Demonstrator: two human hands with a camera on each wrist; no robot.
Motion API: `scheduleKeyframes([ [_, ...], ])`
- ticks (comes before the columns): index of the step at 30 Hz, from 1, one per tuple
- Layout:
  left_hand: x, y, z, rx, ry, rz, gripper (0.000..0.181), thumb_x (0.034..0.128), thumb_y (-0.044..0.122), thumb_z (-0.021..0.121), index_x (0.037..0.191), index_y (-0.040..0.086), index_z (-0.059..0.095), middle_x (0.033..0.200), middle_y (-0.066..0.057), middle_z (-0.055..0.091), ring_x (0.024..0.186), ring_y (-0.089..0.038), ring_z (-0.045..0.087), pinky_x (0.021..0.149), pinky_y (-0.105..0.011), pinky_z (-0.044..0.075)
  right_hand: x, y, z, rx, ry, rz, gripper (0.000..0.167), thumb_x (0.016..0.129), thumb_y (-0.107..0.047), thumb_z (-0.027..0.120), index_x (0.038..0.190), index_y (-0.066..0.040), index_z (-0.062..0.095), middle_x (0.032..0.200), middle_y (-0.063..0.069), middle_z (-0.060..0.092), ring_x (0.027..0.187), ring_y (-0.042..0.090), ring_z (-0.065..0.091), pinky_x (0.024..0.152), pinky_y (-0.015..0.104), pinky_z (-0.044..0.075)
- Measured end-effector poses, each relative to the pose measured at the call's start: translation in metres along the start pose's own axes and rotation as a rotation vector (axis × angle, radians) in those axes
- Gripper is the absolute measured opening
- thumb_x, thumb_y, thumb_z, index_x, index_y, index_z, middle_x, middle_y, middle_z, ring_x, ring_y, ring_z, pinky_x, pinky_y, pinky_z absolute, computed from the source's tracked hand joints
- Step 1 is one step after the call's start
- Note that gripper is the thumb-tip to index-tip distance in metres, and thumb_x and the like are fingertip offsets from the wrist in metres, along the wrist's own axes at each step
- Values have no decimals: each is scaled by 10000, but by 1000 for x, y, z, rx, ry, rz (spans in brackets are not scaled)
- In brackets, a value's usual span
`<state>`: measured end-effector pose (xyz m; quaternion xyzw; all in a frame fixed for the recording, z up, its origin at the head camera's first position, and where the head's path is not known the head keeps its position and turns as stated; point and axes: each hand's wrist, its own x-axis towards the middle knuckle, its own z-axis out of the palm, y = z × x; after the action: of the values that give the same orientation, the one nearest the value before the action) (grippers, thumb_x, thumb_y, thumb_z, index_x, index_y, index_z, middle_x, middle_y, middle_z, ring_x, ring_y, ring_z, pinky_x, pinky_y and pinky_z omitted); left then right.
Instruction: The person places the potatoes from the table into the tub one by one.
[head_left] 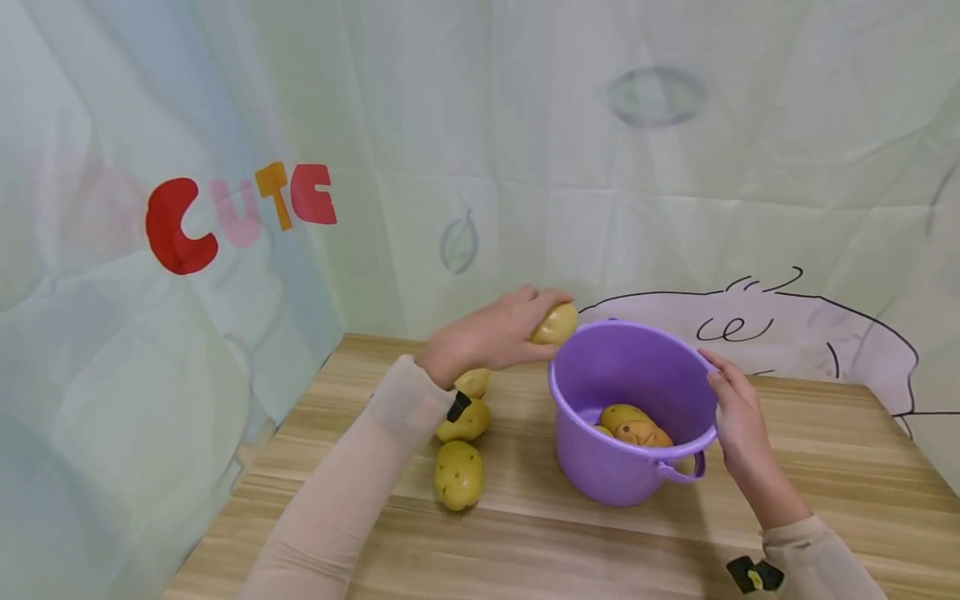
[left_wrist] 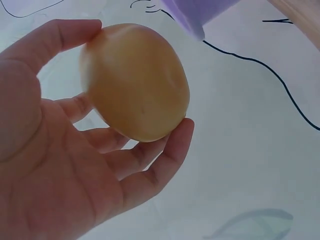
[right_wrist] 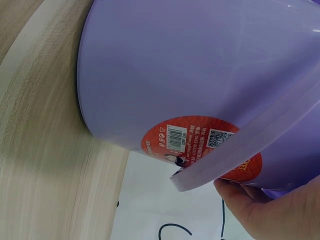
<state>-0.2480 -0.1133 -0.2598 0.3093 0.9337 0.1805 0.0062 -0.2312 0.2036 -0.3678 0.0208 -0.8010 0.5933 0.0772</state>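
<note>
My left hand (head_left: 502, 329) grips a yellow potato (head_left: 556, 324) just left of the purple bucket's rim, above table height. In the left wrist view, thumb and fingertips hold that potato (left_wrist: 137, 82) from its sides. The purple bucket (head_left: 611, 475) stands on the table with several potatoes (head_left: 637, 429) at its bottom. My right hand (head_left: 738, 412) holds the bucket's right rim. Seen from the right wrist, its fingers (right_wrist: 235, 197) touch the bucket wall (right_wrist: 165, 60) beside a red label (right_wrist: 200, 145) and the handle (right_wrist: 250, 135).
Left of the bucket, several more potatoes (head_left: 459, 475) lie in a row on the wooden table (head_left: 510, 554), partly behind my left forearm. A printed curtain (head_left: 525, 150) hangs behind and to the left of the table.
</note>
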Motion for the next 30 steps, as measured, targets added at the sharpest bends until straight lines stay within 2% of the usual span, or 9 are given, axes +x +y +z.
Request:
scheduleKeyframes([
  [15,12,17,-1,14,-15,73,665,960,299,641,1537,168,338,1246,-82,478,1006,-178,482,774,-298,472,-1,-1,0,-13,-3,7,488,1097,-207,239,1533,-10,340,1502,206,389,1242,243,414,988,307,349],
  [20,16,22,2,10,-34,104,662,963,297,644,1537,169,338,1216,-78,482,988,-176,490,765,-288,467,0,-1,0,-1,-7,9,488,1097,-201,234,1532,-6,336,1499,203,391,1237,240,419,991,314,348],
  [30,23,34,7,7,-85,119,651,969,320,637,1535,182,347,1200,-67,472,977,-166,500,750,-277,479,0,0,1,-1,1,-5,485,1096,-196,240,1527,0,346,1489,190,403,1220,210,427,973,284,348],
])
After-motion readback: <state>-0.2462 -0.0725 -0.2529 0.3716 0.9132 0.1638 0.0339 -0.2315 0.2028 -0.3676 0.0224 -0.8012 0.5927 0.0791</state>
